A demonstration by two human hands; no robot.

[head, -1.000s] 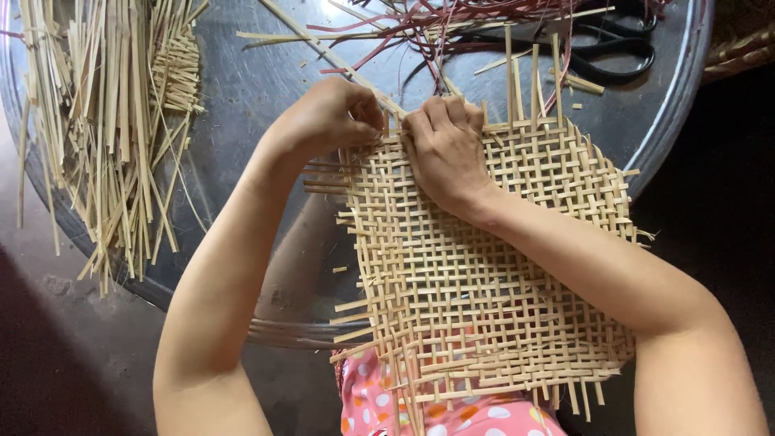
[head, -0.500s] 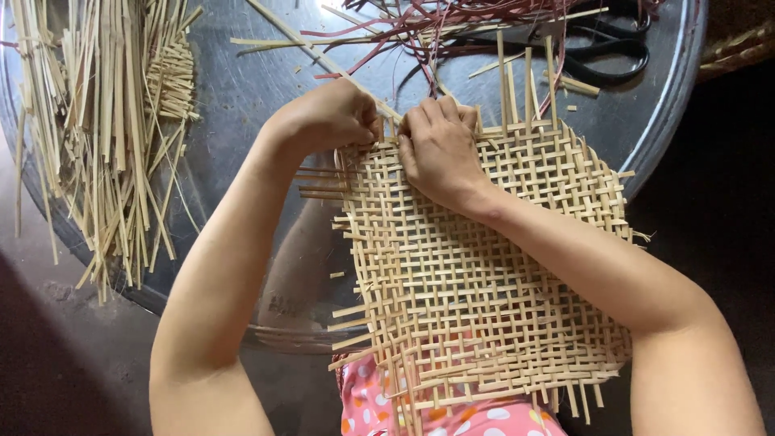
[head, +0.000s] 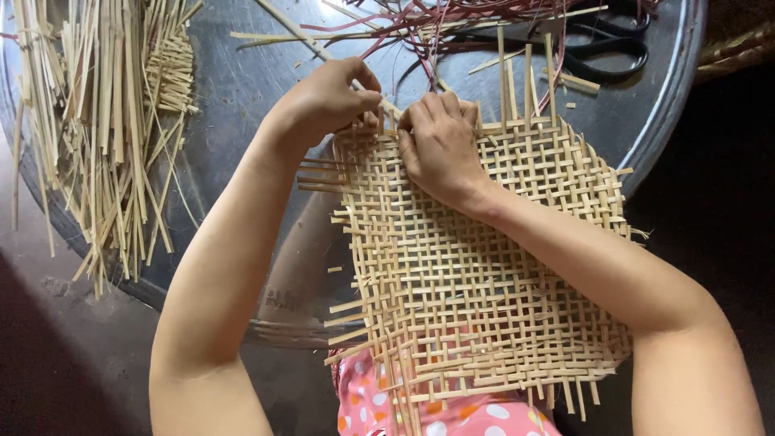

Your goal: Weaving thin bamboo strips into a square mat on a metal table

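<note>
Pinching a strip at the far-left corner of the woven mat (head: 484, 266), my left hand (head: 327, 101) closes; my right hand (head: 440, 145) presses flat beside it. Loose strips (head: 105, 121) lie left, scissors (head: 597, 48) far right on the round tray (head: 242, 97).

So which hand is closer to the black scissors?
The right hand. It rests on the woven mat, with the scissors lying up and to its right on the round metal tray. The left hand grips the mat's far corner, farther from the scissors.
</note>
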